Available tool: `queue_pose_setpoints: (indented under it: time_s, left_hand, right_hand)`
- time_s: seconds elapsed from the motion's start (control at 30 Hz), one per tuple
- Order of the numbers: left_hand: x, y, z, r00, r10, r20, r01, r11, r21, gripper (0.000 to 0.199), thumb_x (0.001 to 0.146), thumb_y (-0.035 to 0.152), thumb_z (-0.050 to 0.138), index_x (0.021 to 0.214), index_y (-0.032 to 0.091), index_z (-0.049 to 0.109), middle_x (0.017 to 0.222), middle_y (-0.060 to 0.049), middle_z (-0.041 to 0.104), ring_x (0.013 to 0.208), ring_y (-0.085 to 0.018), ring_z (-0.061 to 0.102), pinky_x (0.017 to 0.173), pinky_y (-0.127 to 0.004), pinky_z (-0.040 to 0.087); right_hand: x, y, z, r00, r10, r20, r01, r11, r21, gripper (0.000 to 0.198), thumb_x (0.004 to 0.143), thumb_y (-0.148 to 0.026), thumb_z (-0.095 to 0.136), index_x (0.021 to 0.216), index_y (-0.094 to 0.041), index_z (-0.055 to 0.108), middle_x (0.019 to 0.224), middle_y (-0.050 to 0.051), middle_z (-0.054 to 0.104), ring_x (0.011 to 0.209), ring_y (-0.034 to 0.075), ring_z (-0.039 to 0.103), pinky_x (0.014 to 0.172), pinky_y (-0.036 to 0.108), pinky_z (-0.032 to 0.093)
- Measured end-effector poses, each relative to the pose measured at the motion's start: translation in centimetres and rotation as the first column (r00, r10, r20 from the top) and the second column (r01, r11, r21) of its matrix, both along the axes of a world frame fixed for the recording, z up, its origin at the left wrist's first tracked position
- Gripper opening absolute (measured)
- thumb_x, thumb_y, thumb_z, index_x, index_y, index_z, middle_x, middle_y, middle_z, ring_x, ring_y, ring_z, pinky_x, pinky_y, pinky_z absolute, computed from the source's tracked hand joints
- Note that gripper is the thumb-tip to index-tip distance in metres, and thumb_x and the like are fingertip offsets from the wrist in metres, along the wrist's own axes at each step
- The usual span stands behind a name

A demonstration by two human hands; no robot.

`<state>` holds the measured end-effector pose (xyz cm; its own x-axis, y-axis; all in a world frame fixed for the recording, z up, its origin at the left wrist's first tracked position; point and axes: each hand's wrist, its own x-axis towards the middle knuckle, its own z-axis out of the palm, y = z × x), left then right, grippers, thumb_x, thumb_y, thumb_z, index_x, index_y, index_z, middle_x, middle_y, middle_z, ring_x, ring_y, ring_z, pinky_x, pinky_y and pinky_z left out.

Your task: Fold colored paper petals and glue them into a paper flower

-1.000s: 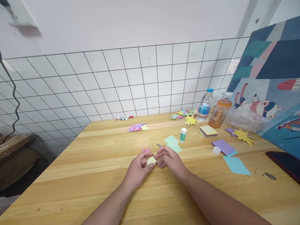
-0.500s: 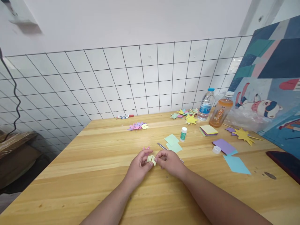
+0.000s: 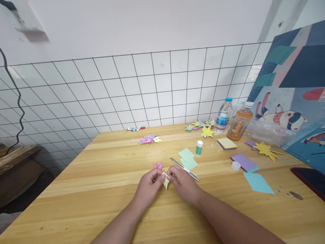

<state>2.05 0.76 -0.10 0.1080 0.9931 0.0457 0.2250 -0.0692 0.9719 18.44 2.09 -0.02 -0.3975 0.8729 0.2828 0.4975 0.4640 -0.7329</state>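
Between my hands is a small folded piece of pale yellow paper (image 3: 166,183), one pointed end hanging down toward me. My left hand (image 3: 151,181) pinches its left side between thumb and fingers. With thumb and fingertips my right hand (image 3: 180,180) grips its right side. Just beyond my left fingers lies a folded pink paper piece (image 3: 158,165) on the table. A utility knife (image 3: 188,170) rests beside my right hand, its near end past the knuckles. Two light green paper squares (image 3: 188,158) overlap behind the knife.
A glue stick (image 3: 199,148) stands behind the green squares. To the right are a paper stack (image 3: 226,144), purple paper (image 3: 244,162), a blue sheet (image 3: 258,183) and a white cap (image 3: 235,165). A water bottle (image 3: 223,116) and an orange drink bottle (image 3: 240,122) stand at back right.
Both hands have moved slightly nearer to me with the yellow paper, which has turned so its point hangs down. The pink piece and the knife are now less covered.
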Motion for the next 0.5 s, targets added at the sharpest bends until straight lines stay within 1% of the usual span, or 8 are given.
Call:
queue_pose_setpoints:
  time_s: [0.1,0.17,0.23,0.37,0.43,0.5]
  left_hand:
    - [-0.13,0.08,0.09,1.0,-0.005,-0.002,0.005,0.999,0.038,0.025,0.073,0.043,0.063,0.071,0.018,0.062,0.063,-0.001,0.059,0.06,-0.015,0.051,0.058,-0.022,0.039]
    - [-0.12,0.11,0.05,1.0,0.016,0.003,-0.016,0.998,0.058,0.023,0.073,0.041,0.063,0.071,0.018,0.063,0.064,-0.001,0.061,0.062,-0.015,0.054,0.059,-0.023,0.041]
    - [-0.07,0.09,0.02,0.999,0.028,0.025,-0.03,0.998,0.059,0.022,0.073,0.04,0.062,0.072,0.018,0.063,0.066,-0.002,0.062,0.063,-0.016,0.055,0.061,-0.024,0.042]
    - [-0.06,0.05,0.09,0.997,0.055,0.05,-0.057,0.997,0.052,0.021,0.073,0.039,0.062,0.069,0.019,0.059,0.063,0.0,0.059,0.062,-0.016,0.054,0.06,-0.023,0.041]
    - [-0.12,0.07,0.11,0.998,0.057,0.033,-0.059,0.997,0.057,0.021,0.071,0.039,0.064,0.067,0.019,0.058,0.064,0.0,0.058,0.062,-0.016,0.054,0.06,-0.023,0.04]
    - [-0.17,0.08,0.08,0.999,0.034,-0.002,-0.034,0.998,0.053,0.021,0.07,0.039,0.065,0.066,0.02,0.057,0.065,-0.001,0.059,0.064,-0.016,0.054,0.061,-0.024,0.039]
  right_hand:
    - [0.07,0.15,-0.1,0.998,0.011,-0.056,-0.014,0.998,-0.055,0.011,0.083,-0.023,0.05,0.074,-0.021,0.055,0.071,-0.002,0.056,0.067,0.014,0.051,0.059,0.024,0.036]
    - [0.08,0.25,-0.33,0.993,0.01,-0.114,-0.024,0.993,-0.12,0.013,0.083,-0.03,0.052,0.075,-0.021,0.057,0.068,-0.002,0.058,0.061,0.013,0.051,0.056,0.023,0.037]
    - [0.02,0.33,-0.58,0.987,0.0,-0.161,-0.03,0.983,-0.183,0.015,0.081,-0.034,0.055,0.074,-0.021,0.058,0.066,-0.002,0.058,0.057,0.012,0.05,0.053,0.023,0.037]
    - [-0.18,0.47,-0.69,0.968,-0.067,-0.24,0.008,0.971,-0.241,0.009,0.076,-0.027,0.058,0.071,-0.021,0.057,0.062,-0.003,0.057,0.058,0.012,0.052,0.055,0.024,0.04]
    - [-0.21,0.53,-0.51,0.946,-0.112,-0.303,0.027,0.962,-0.272,0.007,0.076,-0.025,0.056,0.072,-0.02,0.056,0.064,-0.003,0.057,0.06,0.013,0.055,0.056,0.024,0.041]
    - [-0.14,0.57,-0.35,0.928,-0.131,-0.348,0.023,0.955,-0.297,0.007,0.077,-0.025,0.054,0.073,-0.019,0.055,0.065,-0.002,0.058,0.062,0.014,0.056,0.058,0.025,0.043]
